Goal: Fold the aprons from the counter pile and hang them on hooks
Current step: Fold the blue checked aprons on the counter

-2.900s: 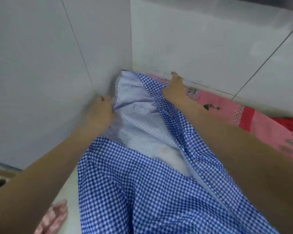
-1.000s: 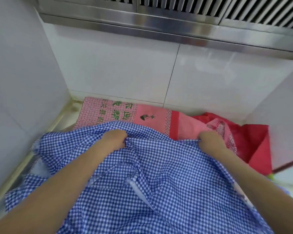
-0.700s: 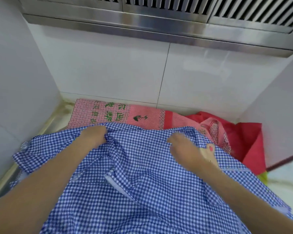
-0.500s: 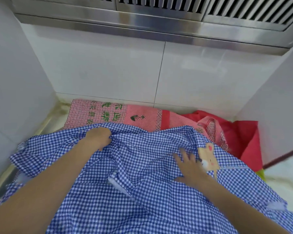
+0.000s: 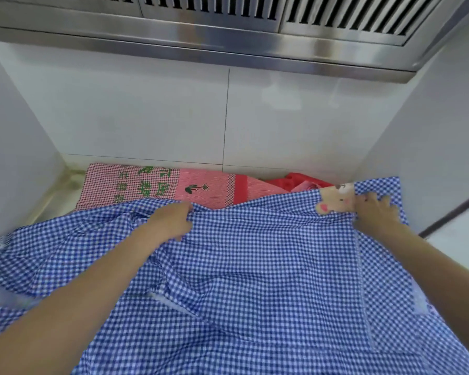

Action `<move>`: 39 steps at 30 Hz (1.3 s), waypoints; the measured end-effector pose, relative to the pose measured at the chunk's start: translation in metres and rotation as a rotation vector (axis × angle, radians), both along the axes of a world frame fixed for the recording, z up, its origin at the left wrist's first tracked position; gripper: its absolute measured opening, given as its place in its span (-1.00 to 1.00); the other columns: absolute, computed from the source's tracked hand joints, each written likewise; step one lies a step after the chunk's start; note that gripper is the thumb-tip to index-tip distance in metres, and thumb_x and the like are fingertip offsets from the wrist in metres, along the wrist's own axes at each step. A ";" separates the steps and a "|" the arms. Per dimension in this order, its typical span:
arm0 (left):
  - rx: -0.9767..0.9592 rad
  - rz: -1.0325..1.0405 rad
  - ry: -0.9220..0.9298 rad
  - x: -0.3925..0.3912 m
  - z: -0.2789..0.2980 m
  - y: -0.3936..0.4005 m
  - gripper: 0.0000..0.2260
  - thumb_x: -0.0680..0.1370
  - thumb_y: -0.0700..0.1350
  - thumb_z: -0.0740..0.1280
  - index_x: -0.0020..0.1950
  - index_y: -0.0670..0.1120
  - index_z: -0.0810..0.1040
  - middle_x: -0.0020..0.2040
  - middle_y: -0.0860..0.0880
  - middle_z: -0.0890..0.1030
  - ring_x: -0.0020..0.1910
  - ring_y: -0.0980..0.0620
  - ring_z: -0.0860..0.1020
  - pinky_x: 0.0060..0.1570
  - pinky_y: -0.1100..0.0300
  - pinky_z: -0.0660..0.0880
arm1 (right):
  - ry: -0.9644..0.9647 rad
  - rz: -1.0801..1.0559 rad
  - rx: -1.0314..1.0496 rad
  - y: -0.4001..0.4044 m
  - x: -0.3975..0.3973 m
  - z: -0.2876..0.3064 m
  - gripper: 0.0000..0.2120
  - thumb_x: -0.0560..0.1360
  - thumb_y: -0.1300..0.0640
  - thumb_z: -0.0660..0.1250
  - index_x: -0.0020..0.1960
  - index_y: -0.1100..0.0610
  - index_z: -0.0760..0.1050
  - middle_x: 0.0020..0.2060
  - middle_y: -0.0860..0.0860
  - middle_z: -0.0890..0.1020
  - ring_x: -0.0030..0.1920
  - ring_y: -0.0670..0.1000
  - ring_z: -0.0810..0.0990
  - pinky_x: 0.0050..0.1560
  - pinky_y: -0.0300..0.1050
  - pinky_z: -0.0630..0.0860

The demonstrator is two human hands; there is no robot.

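Observation:
A blue-and-white checked apron lies spread across the counter and fills the lower half of the view. My left hand grips its far edge near the middle. My right hand grips the same edge at the far right, beside a bear patch sewn on the cloth. Between the two hands the edge is pulled nearly straight. Behind the checked apron lies a pink-and-red apron with green characters, and a red cloth is bunched to its right.
White tiled walls close in the counter on the left, back and right. A steel range hood hangs overhead. A strip of pale counter shows at the left, along the wall.
My right hand has moved from the middle of the apron out to its far right edge and taken hold by the bear patch. The cloth is now spread wider and flatter.

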State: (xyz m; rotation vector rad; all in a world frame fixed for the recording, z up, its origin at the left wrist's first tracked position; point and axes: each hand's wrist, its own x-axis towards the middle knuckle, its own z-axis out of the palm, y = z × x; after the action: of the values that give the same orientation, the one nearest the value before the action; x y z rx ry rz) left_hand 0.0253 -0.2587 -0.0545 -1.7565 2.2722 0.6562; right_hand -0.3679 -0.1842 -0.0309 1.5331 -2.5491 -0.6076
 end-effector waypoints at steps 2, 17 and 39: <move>-0.004 -0.050 0.087 -0.018 -0.003 0.007 -0.55 0.59 -0.12 0.24 0.45 -0.11 0.22 0.18 -0.11 0.54 -0.19 0.00 0.63 -0.07 0.07 0.54 | -0.098 0.254 0.029 -0.003 0.011 -0.005 -0.37 0.47 0.04 0.36 0.44 0.13 0.17 0.39 0.11 0.27 0.34 0.20 0.31 0.23 0.08 0.39; 0.048 0.426 0.724 -0.018 0.010 -0.012 -0.89 0.55 -0.26 0.31 0.02 -0.21 0.39 0.00 -0.20 0.50 -0.57 0.13 0.56 -0.53 0.32 0.50 | -0.203 0.369 -0.238 -0.062 0.003 -0.001 -0.73 0.56 0.34 0.09 0.23 0.26 0.36 0.14 0.21 0.52 0.14 0.24 0.51 0.07 0.15 0.45; -0.470 0.430 0.091 -0.087 -0.005 -0.001 -0.47 0.54 -0.37 0.20 0.47 -0.25 0.10 0.43 -0.31 0.13 -0.17 -0.23 0.50 -0.32 0.06 0.33 | -0.117 0.297 -0.259 -0.093 -0.052 0.045 -0.75 0.55 0.34 0.16 0.23 0.33 0.34 0.16 0.30 0.47 0.11 0.28 0.52 0.03 0.08 0.45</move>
State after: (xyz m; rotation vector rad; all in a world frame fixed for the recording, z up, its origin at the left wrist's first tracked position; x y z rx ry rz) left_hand -0.0616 -0.2597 -0.0593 -2.5229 2.2523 0.2744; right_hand -0.4199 -0.2776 0.0144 1.8415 -2.2955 -0.1497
